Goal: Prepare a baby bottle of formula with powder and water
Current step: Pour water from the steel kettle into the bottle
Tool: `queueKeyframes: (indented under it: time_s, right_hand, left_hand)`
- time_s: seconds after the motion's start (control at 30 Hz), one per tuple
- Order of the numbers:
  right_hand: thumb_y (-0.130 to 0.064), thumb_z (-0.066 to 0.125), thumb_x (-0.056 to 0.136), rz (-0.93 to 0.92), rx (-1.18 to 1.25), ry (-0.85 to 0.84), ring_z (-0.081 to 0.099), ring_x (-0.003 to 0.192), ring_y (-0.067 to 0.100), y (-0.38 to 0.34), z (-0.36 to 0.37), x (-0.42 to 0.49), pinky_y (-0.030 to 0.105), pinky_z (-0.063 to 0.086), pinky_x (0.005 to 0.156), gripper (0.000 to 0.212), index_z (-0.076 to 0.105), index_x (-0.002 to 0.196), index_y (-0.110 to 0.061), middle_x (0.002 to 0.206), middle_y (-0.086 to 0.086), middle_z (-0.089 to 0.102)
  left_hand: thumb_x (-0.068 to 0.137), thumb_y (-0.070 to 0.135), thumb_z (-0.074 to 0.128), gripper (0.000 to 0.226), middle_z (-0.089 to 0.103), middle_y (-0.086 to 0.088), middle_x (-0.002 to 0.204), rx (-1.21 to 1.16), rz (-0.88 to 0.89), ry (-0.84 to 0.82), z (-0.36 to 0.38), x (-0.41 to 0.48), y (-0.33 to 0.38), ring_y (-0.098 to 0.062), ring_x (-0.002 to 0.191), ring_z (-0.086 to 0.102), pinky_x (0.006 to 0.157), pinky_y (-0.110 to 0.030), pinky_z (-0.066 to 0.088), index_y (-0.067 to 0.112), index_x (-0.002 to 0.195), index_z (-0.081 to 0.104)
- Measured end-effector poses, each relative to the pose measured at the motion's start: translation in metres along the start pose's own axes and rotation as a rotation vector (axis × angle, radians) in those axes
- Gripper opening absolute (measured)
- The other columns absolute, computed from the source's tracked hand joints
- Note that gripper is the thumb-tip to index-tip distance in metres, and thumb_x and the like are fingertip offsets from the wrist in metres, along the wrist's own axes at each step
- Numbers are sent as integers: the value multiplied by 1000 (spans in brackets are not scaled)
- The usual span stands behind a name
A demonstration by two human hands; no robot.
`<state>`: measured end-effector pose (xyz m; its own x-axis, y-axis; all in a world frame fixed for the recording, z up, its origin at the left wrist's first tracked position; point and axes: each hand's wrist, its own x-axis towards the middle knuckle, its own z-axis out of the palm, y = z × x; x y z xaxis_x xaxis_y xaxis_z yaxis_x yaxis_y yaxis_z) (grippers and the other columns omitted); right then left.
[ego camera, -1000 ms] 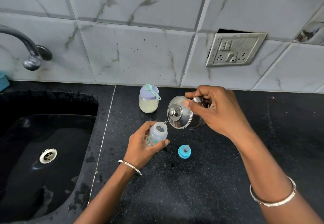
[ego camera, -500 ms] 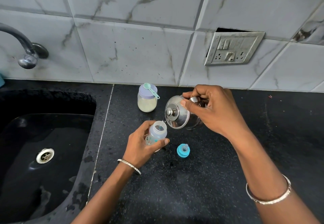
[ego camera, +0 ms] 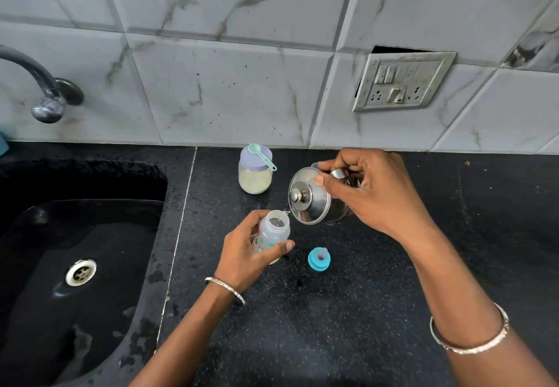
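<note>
Head view only. Left hand [ego camera: 242,253] wrapped around translucent plastic baby bottle [ego camera: 272,232], fingers closed on its body, thumb across the front; bottle upright, mouth open, resting on or just above black speckled stone counter [ego camera: 348,311]. Right hand [ego camera: 372,187] gripping small glass jug [ego camera: 320,202] with domed polished-steel lid [ego camera: 305,196], thumb pressed on lid rim, fingers curled around handle; jug tipped toward bottle, spout right at bottle mouth, thin clear stream visible. Round blue cap with teat [ego camera: 319,259] lying on counter just right of bottle. Glass jar of pale powder [ego camera: 255,175], lilac lid, behind near the wall; mint plastic scoop [ego camera: 261,155] lying across lid. Matte black sink [ego camera: 75,250] left, steel drain, curved metal tap above. Glossy marble-look wall tiles; metal bangle on each wrist.
</note>
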<state>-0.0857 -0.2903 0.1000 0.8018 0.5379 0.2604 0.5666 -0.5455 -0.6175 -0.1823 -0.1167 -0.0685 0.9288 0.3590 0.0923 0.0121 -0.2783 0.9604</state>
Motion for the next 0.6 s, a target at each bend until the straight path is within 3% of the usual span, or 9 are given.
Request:
queueKeyframes:
  time_s: [0.13,0.3,0.6]
  right_hand:
    - [-37,77,84,-3,-3,-16,72,105,3,1,0,0,45,59,91,20,65,74,-25,109,-12,79]
    - [-33,80,85,-20,1,-15,72,106,3,1,2,-2,44,59,92,28,58,70,-38,110,-12,79]
    - [-32,81,86,-11,3,7,72,105,3,-2,1,-2,41,59,92,29,58,70,-39,112,-13,78]
  left_hand:
    - [66,60,80,60,70,16,111,6,5,-2,0,0,0,-7,105,66,93,-38,56,32,116,62]
    - [66,58,81,57,70,18,109,2,9,-5,0,-1,1,-6,104,66,93,-36,56,33,114,63]
    - [71,42,88,52,70,16,111,10,5,-13,0,0,-1,-5,105,65,94,-32,56,31,115,63]
